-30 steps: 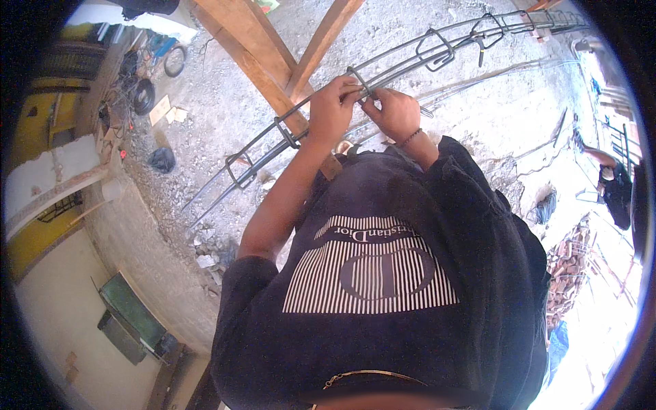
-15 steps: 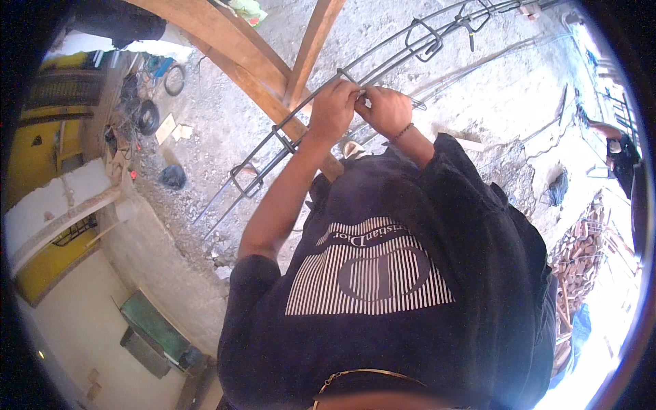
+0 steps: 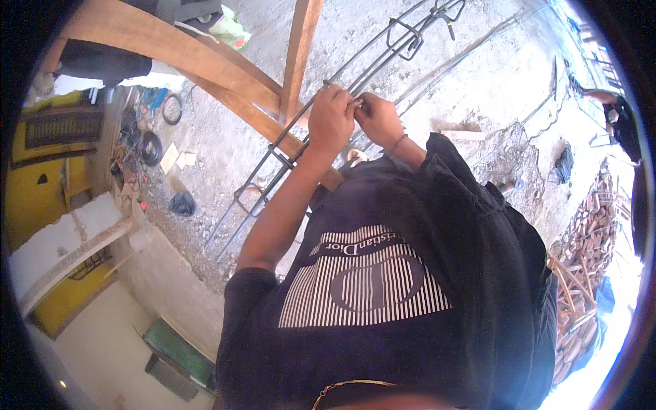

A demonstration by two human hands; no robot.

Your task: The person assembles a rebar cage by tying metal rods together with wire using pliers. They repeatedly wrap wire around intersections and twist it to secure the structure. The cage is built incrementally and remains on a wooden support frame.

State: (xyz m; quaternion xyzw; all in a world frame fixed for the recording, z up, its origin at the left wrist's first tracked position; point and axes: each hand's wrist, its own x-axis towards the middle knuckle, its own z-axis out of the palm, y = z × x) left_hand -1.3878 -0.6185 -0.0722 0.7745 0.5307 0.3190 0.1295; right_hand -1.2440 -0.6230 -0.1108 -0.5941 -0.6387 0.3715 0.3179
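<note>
A long steel rebar cage (image 3: 393, 52) with bent stirrups runs diagonally in front of me, from lower left to upper right. My left hand (image 3: 331, 113) is closed at the cage, fingers pinched together beside a stirrup. Close against it is my right hand (image 3: 380, 121), its thumb and fingertips also pinched. Something small shows between the fingertips of both hands, too small to name. The fingers cover the part of the cage beneath them. Farther along, a dark tie end hangs from another stirrup (image 3: 414, 46).
Wooden beams (image 3: 164, 44) form a support crossing under the cage. Black tyre-like rings (image 3: 151, 147) and a dark bag (image 3: 182, 203) lie on the rough floor at left. Stacked reddish pieces (image 3: 584, 256) are at right. Another person (image 3: 620, 123) is at the far right edge.
The view has shifted slightly, and the cage and beams appear farther left. Both hands remain together at the cage, with fingers still pinched.
</note>
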